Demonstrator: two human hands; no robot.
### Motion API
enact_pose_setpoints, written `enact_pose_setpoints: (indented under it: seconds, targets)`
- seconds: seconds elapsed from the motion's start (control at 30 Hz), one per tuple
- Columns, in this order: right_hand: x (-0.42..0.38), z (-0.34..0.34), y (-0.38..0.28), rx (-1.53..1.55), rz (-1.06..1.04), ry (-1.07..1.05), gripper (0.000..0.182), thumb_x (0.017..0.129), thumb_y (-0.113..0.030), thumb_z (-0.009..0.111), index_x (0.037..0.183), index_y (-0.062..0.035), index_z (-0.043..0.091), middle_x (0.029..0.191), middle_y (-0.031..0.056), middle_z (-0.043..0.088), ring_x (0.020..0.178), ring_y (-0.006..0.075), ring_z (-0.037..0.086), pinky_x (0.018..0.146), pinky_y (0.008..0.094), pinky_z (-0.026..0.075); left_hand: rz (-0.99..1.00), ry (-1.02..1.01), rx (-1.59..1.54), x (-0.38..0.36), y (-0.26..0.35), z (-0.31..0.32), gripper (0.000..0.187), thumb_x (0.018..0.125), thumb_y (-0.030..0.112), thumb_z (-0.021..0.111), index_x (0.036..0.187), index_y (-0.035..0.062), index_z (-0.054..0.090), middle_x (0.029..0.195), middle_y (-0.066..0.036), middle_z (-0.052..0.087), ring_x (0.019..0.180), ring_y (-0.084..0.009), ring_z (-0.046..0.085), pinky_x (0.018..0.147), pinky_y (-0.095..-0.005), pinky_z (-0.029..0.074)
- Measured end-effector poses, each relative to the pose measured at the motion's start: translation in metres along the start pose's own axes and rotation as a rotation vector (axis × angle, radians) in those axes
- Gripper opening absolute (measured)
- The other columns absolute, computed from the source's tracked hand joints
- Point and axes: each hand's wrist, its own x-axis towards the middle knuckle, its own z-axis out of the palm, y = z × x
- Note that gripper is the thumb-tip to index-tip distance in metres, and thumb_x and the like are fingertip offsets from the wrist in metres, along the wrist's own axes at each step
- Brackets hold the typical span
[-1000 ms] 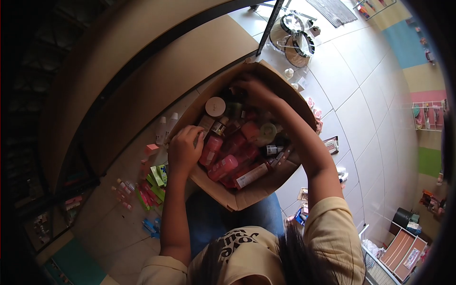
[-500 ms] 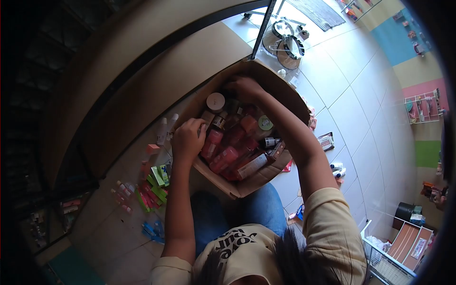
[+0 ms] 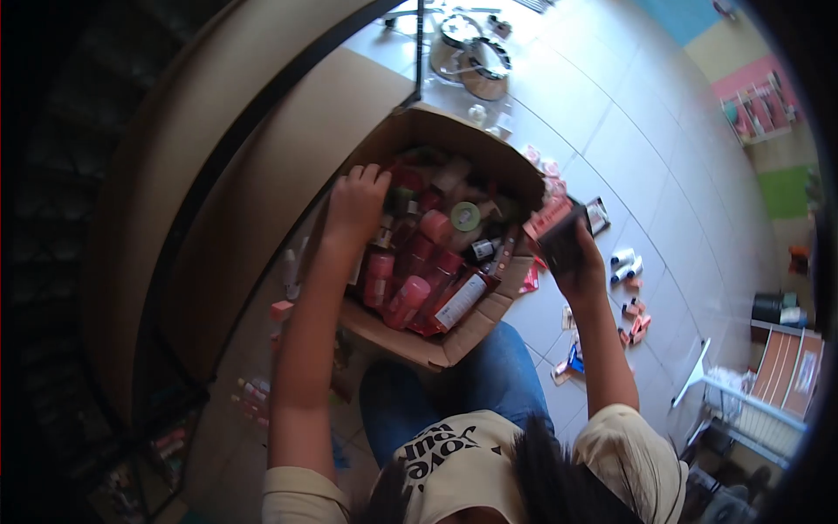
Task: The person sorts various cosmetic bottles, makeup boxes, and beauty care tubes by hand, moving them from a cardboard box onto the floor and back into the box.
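Note:
An open cardboard box (image 3: pixel 478 339) full of cosmetic items stands in front of my knees. My left hand (image 3: pixel 360 203) lies over its left rim, fingers curled; whether they hold anything is hidden. Beyond the right rim, my right hand (image 3: pixel 576 260) grips a dark box with a pink end (image 3: pixel 550 220). Inside the cardboard box are a pink-capped bottle (image 3: pixel 408 301), a round green-lidded jar (image 3: pixel 465 216) and a red package with a white label (image 3: pixel 460 301).
Small boxes (image 3: pixel 637 321) and white bottles (image 3: pixel 626 265) lie on the tiled floor at right. Clear round containers (image 3: pixel 484 68) stand beyond the box. A white wire rack (image 3: pixel 755 406) is at lower right, a shelf panel (image 3: pixel 305 131) at left.
My right hand has come out of the cardboard box and moved right, now holding the dark box. My left hand has moved up along the left rim. The view has shifted.

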Motion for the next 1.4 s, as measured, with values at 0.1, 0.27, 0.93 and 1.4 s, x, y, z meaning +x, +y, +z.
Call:
enact_pose_setpoints:
  seconds: [0.1, 0.27, 0.93, 1.4]
  targets:
    - [-0.074, -0.073, -0.005, 0.057, -0.047, 0.109, 0.056, 0.093, -0.034, 0.056, 0.141, -0.0112, 0.038, 0.139, 0.0126, 0.047, 0.125, 0.0288, 0.050, 0.101, 0.0496, 0.044, 0.079, -0.270, 0.317, 0.032, -0.005, 0.049, 0.017, 0.082, 0.010, 0.056, 0.096, 0.0144, 0.065, 0.088, -0.006, 0.066, 0.084, -0.0233, 0.067, 0.067, -0.0412, 0.053]
    - [-0.138, -0.257, 0.025, 0.089, -0.226, 0.711, 0.040, 0.091, -0.038, 0.061, 0.113, -0.0058, 0.057, 0.105, 0.0157, 0.066, 0.095, 0.0314, 0.066, 0.082, 0.0457, 0.055, 0.173, -0.216, 0.397, 0.063, -0.024, 0.092, 0.017, 0.084, 0.010, 0.056, 0.073, 0.0123, 0.068, 0.068, -0.007, 0.068, 0.063, -0.0234, 0.069, 0.051, -0.0380, 0.053]
    - [-0.259, -0.496, -0.011, -0.937, -0.006, 1.851, 0.038, 0.089, -0.033, 0.063, 0.117, -0.0070, 0.062, 0.110, 0.0148, 0.065, 0.099, 0.0298, 0.063, 0.084, 0.0413, 0.050, 0.440, -0.579, 0.729, 0.081, -0.075, 0.097, 0.025, 0.087, 0.016, 0.048, 0.105, 0.0110, 0.065, 0.104, -0.014, 0.061, 0.095, -0.0283, 0.061, 0.071, -0.0414, 0.051]
    - [-0.256, -0.443, 0.059, -1.560, -0.205, 1.434, 0.051, 0.078, -0.011, 0.063, 0.127, -0.0060, 0.051, 0.139, 0.0207, 0.041, 0.131, 0.0402, 0.034, 0.108, 0.0456, 0.032, 0.117, -0.038, 0.023, 0.016, 0.166, -0.056, 0.040, 0.081, 0.006, 0.059, 0.121, 0.0034, 0.057, 0.107, -0.012, 0.063, 0.092, -0.0287, 0.063, 0.079, -0.0394, 0.050]
